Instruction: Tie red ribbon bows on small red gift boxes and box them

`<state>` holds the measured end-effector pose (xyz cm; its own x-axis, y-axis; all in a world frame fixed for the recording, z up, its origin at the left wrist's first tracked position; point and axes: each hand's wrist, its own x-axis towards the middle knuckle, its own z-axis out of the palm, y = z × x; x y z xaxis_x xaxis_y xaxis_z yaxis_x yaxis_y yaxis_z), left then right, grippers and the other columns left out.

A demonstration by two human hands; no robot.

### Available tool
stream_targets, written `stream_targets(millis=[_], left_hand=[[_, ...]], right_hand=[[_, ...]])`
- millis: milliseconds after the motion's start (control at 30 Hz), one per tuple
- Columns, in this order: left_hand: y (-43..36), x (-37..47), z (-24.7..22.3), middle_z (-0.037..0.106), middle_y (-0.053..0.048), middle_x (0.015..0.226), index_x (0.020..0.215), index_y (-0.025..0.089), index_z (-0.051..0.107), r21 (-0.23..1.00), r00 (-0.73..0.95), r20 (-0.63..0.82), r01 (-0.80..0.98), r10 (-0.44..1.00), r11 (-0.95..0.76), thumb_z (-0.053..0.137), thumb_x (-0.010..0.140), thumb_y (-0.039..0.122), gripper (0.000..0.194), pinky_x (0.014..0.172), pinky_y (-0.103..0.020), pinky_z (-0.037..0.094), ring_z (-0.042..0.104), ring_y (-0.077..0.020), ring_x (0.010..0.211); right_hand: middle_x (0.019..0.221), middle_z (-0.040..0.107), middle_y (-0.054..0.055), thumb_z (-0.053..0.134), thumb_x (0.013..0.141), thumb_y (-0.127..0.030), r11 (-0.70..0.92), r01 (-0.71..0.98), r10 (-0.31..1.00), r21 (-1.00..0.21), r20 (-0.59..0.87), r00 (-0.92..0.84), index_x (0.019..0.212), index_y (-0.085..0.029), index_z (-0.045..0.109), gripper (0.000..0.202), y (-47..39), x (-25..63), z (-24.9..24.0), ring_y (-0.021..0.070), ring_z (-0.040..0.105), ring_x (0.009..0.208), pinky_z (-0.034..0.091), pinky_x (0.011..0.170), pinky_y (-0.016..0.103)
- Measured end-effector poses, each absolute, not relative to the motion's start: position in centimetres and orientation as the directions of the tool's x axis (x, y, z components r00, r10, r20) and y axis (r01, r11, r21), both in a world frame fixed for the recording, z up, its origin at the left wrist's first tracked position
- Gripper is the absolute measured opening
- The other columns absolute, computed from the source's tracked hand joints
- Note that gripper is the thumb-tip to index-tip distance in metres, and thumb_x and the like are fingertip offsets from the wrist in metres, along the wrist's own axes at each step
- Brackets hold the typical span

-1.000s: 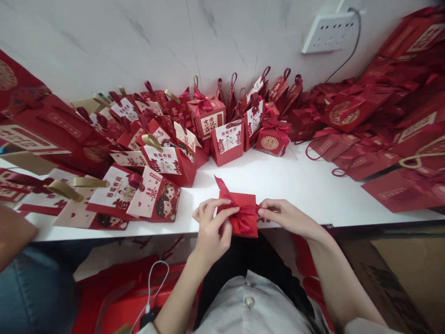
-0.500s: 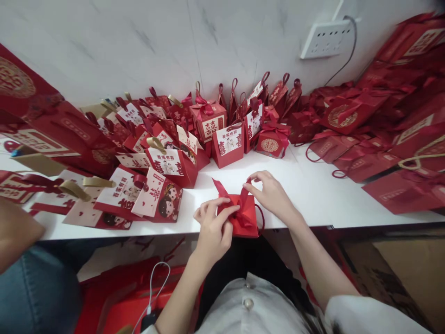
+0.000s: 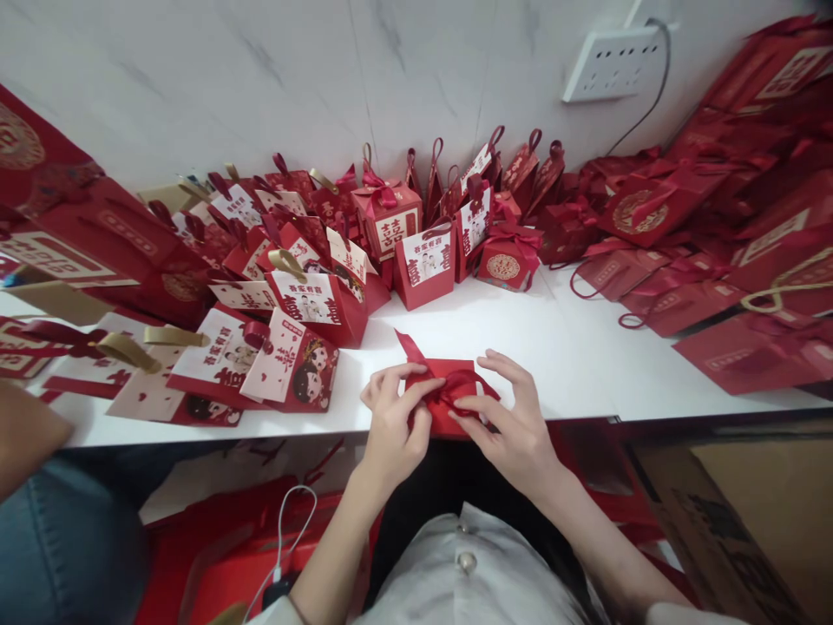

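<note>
A small red gift box (image 3: 459, 370) sits at the front edge of the white table, with a dark red ribbon (image 3: 411, 347) formed into a bow on its top. My left hand (image 3: 398, 412) is at the box's left side, its fingers closed on the ribbon near the bow's middle. On the right, my right hand (image 3: 517, 421) has thumb and index finger pinched on the ribbon at the bow's right loop, the other fingers raised. One ribbon tail sticks up past the box's far left corner. My fingers partly cover the knot.
Finished-looking red and white gift boxes (image 3: 312, 304) crowd the left and back of the white table (image 3: 579, 347). Red bags and boxes (image 3: 748, 356) are piled at right. A power strip (image 3: 612, 65) hangs on the wall. Another person's arm (image 3: 29, 425) shows at left.
My right hand has come down from the raised ribbon end to the bow, pinching close to its middle. My left hand has stayed nearly in place.
</note>
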<state>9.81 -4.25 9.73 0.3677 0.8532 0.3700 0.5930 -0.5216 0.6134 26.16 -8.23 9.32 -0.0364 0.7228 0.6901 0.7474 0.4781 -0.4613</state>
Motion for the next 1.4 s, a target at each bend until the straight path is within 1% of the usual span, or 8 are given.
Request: stream_targets(millis=[100, 233, 367, 500, 700, 900, 1067, 1400], left_hand=[[-4.5, 9.7, 9.3, 0.053, -0.007, 0.107, 0.107, 0.021, 0.057, 0.614, 0.281, 0.435, 0.602, 0.855, -0.511, 0.045, 0.082, 0.015, 0.029, 0.088, -0.037, 0.032, 0.046, -0.0220, 0.101], [-4.8, 9.3, 8.9, 0.049, -0.001, 0.079, 0.079, 0.019, 0.048, 0.705, 0.112, 0.404, 0.594, 0.908, -0.387, 0.059, 0.078, 0.030, 0.016, 0.077, -0.033, 0.034, 0.047, -0.0178, 0.078], [-4.8, 9.1, 9.1, 0.044, 0.003, 0.068, 0.069, 0.020, 0.042, 0.902, 0.134, 0.066, 0.417, 0.989, -0.116, 0.050, 0.086, 0.035, 0.023, 0.066, -0.026, 0.035, 0.044, -0.0127, 0.066], [-4.7, 9.0, 9.4, 0.040, 0.005, 0.066, 0.074, 0.020, 0.043, 0.957, 0.102, -0.038, 0.291, 0.994, 0.007, 0.056, 0.081, 0.037, 0.022, 0.060, -0.022, 0.035, 0.041, -0.0106, 0.061], [-4.6, 8.6, 10.1, 0.042, 0.004, 0.064, 0.065, 0.018, 0.043, 0.950, 0.214, -0.098, 0.312, 0.972, 0.027, 0.055, 0.081, 0.036, 0.027, 0.061, -0.022, 0.033, 0.040, -0.0100, 0.063], [-4.2, 8.0, 10.3, 0.037, 0.005, 0.059, 0.062, 0.017, 0.043, 0.969, 0.263, -0.205, 0.188, 0.943, 0.158, 0.058, 0.077, 0.041, 0.032, 0.055, -0.022, 0.027, 0.034, -0.0088, 0.057], [-4.2, 7.9, 10.4, 0.037, 0.005, 0.057, 0.060, 0.017, 0.043, 0.964, 0.288, -0.262, 0.129, 0.921, 0.234, 0.065, 0.072, 0.046, 0.038, 0.053, -0.021, 0.026, 0.032, -0.0080, 0.055], [-3.7, 7.2, 7.9, 0.040, 0.006, 0.057, 0.063, 0.017, 0.046, 0.938, 0.333, -0.304, -0.058, 0.893, 0.341, 0.069, 0.069, 0.049, 0.040, 0.049, -0.019, 0.027, 0.033, -0.0063, 0.051]], right_hand=[[0.113, 0.047, 0.010, 0.064, 0.080, -0.010, 0.406, 0.798, 0.664, -0.446, 0.744, 0.078, 0.086, -0.020, 0.063, 0.012, -8.6, 25.7, 8.8, 0.0256, 0.051, 0.110, 0.050, 0.089, 0.042], [0.119, 0.046, 0.010, 0.065, 0.080, -0.014, 0.345, 0.778, 0.698, -0.525, 0.698, 0.161, 0.085, -0.022, 0.065, 0.010, -9.0, 25.3, 8.4, 0.0277, 0.050, 0.115, 0.043, 0.096, 0.048], [0.129, 0.044, 0.011, 0.061, 0.083, -0.026, 0.214, 0.439, 0.871, -0.873, 0.374, 0.320, 0.084, -0.022, 0.063, 0.004, -9.0, 25.0, 7.7, 0.0285, 0.043, 0.126, 0.040, 0.100, 0.049], [0.140, 0.038, 0.011, 0.060, 0.082, -0.036, 0.049, 0.185, 0.918, -0.982, 0.117, 0.378, 0.075, -0.021, 0.060, 0.017, -8.8, 24.9, 7.5, 0.0305, 0.037, 0.131, 0.032, 0.104, 0.051], [0.143, 0.036, 0.012, 0.063, 0.078, -0.040, -0.050, 0.051, 0.916, -0.997, -0.025, 0.401, 0.068, -0.019, 0.053, 0.026, -8.4, 25.1, 7.8, 0.0303, 0.034, 0.132, 0.026, 0.106, 0.048], [0.124, 0.055, 0.010, 0.071, 0.071, -0.044, -0.102, -0.281, 0.927, -0.954, -0.194, 0.321, 0.059, -0.018, 0.050, 0.035, -7.9, 25.6, 7.9, 0.0278, 0.053, 0.113, 0.039, 0.094, 0.040], [0.128, 0.054, 0.009, 0.077, 0.068, -0.038, -0.158, -0.499, 0.929, -0.852, -0.299, 0.218, 0.055, -0.018, 0.049, 0.036, -7.6, 26.2, 8.0, 0.0299, 0.049, 0.120, 0.043, 0.093, 0.039], [0.112, 0.065, 0.008, 0.075, 0.068, -0.035, -0.244, -0.617, 0.933, -0.748, -0.355, 0.062, 0.058, -0.020, 0.054, 0.028, -7.3, 26.6, 7.5, 0.0262, 0.061, 0.103, 0.050, 0.089, 0.039]])
